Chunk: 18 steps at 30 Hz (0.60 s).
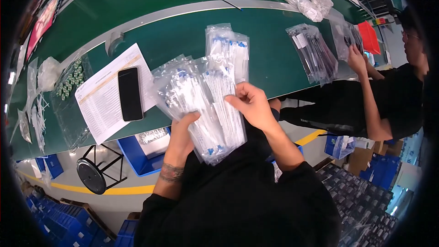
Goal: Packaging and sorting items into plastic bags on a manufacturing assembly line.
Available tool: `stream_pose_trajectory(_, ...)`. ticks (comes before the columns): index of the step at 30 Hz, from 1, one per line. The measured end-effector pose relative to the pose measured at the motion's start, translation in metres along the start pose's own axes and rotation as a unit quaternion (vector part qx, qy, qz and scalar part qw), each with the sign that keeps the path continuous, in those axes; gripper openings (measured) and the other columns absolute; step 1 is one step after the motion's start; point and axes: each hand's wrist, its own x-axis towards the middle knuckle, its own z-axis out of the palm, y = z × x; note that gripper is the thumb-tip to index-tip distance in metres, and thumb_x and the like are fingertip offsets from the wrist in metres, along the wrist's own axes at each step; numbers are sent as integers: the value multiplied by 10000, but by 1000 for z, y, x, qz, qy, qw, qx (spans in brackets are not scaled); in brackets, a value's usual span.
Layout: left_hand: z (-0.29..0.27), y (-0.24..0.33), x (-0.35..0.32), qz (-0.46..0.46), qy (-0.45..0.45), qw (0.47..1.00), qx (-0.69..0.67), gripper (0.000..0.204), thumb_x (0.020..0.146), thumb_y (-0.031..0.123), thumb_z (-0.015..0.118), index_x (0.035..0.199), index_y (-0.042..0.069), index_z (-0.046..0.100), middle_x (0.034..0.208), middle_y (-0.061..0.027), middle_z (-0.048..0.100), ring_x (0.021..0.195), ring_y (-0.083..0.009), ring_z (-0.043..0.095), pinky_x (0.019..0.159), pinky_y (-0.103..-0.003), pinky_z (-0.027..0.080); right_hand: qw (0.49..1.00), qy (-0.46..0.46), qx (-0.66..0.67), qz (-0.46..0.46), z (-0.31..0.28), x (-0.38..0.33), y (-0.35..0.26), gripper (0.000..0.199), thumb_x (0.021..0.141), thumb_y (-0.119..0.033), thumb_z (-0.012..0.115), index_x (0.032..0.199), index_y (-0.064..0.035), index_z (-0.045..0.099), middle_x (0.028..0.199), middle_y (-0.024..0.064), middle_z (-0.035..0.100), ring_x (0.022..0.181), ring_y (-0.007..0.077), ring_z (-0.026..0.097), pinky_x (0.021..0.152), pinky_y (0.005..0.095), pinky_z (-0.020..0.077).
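Clear plastic bags of white cables with blue ends are being fanned out in both hands, just above the near edge of the green table (274,59). The left hand (180,132) is closing on the lower left of the bundle of bags (201,105), thumb on top and fingers underneath. The right hand (251,105) is gripping the right side of the bundle, its fingertips (231,101) pinching the top bag as if peeling it from the rest.

Judging by how things lie, the sorting is looking only partly done. Another stack of like bags (228,48) is lying flat on the table just beyond the hands, touching the held bundle or partly tucked under it; I cannot tell which. Most of the bags are in the hands, so much seems to be left.

Left of the hands, a black phone (130,93) is resting on a printed sheet (103,100). Farther left, a bag of small green parts (71,82) is lying beside loose white ties (41,110). At the far right, a co-worker's hand (356,59) is working on darker bags (313,52), well apart from the held bundle. A round black stool (93,171) is standing on the floor below the table's near edge.
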Motion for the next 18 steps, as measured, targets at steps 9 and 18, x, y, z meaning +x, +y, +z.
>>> stream_pose_trajectory(9, -9, 1, 1, -5, -25, 999, 30, 398, 823, 17, 575, 1207, -77, 531, 1024, -202, 659, 917, -330, 675, 833, -446, 559, 992, 40, 121, -17, -21, 28, 0, 166, 871, -23, 707, 976, -3, 580, 820, -35, 575, 730, 21, 528, 657, 191, 437)
stream_pose_trajectory(18, 7, 0, 2, -2, -39, 999, 22, 428, 811, -31, 609, 1229, -53, 523, 1052, -195, 657, 936, -303, 675, 836, -427, 558, 945, 197, -215, -146, -31, 61, 16, 305, 866, -131, 730, 1117, 6, 626, 912, 43, 671, 853, 87, 619, 751, 260, 498)
